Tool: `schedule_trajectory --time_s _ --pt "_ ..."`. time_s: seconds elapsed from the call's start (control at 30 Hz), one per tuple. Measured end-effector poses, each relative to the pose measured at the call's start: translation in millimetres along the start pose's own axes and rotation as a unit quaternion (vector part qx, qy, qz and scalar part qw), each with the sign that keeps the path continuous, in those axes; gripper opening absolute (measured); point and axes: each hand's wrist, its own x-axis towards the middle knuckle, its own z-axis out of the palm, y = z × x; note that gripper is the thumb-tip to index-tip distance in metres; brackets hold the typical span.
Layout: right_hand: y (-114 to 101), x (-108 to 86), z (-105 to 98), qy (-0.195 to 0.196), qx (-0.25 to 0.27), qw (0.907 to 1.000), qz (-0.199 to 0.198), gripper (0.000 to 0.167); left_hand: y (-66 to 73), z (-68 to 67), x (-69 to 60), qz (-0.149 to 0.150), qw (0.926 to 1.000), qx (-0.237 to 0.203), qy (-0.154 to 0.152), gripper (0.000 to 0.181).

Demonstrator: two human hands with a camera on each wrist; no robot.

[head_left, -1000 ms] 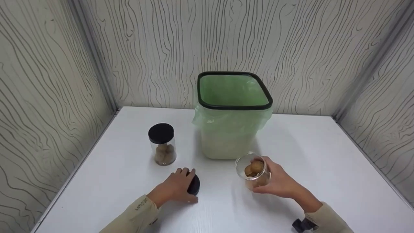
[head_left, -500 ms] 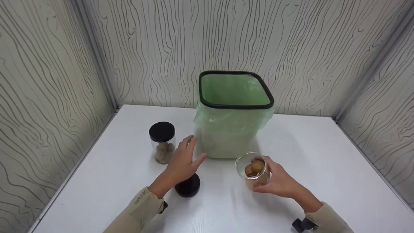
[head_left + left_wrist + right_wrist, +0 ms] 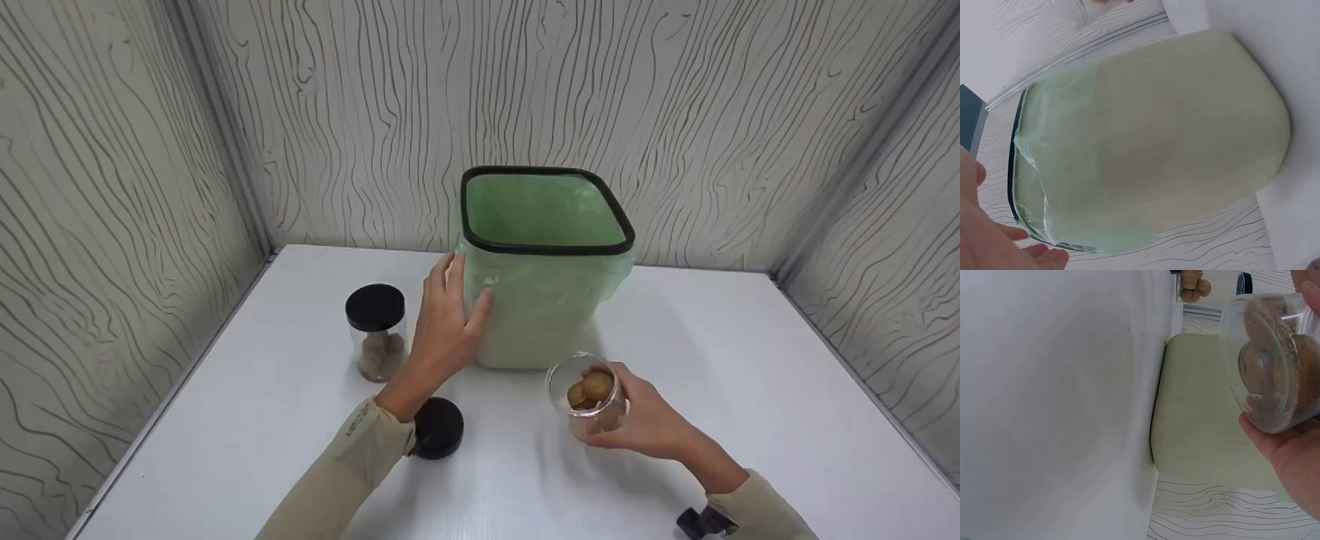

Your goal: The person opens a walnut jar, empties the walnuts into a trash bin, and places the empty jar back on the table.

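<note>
I have the left hand (image 3: 448, 327) extended far, fingers nearly straight, holding nothing, beside one bin (image 3: 532, 330); contact unclear. The right hand (image 3: 646, 418) curls around one open jar (image 3: 579, 426), near right. On the surface (image 3: 750, 375): one lidded jar (image 3: 379, 341), left; one loose lid (image 3: 443, 428), near.

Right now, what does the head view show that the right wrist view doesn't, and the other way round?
Only the head view: the black rim and open top of the bin, plus the left sleeve.

Only the right wrist view: the underside of the open jar, seen through its clear base.

Both: the right hand holding that jar with brown round pieces inside, the bin's side, and the black-lidded jar.
</note>
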Motion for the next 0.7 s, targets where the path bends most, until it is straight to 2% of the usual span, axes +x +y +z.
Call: schedule_trajectory --time_s 0.1,0.23,0.37,0.5,0.7 --pt "0 -0.7 0 0.0 -0.004 1.0 -0.001 0.087 1.8 -0.9 10.1 -0.005 1.0 0.003 -0.002 0.067" --pt "1 -2.7 -1 0.002 -0.011 0.9999 0.003 0.087 3.5 -3.3 23.6 -0.018 0.9996 -0.002 -0.02 0.071" --pt "3 -4.8 -5 0.009 -0.013 0.9999 0.002 0.086 3.9 -3.0 39.3 -0.018 0.9992 -0.008 -0.034 0.072" --pt "3 -5.7 -8 0.016 -0.012 0.9998 0.001 0.086 2.4 0.1 52.7 -0.022 0.9989 -0.024 -0.035 0.071" --pt "1 -6.6 -13 0.017 -0.008 0.9998 0.01 0.087 0.9 6.4 63.5 -0.031 0.9986 -0.038 -0.02 0.067"
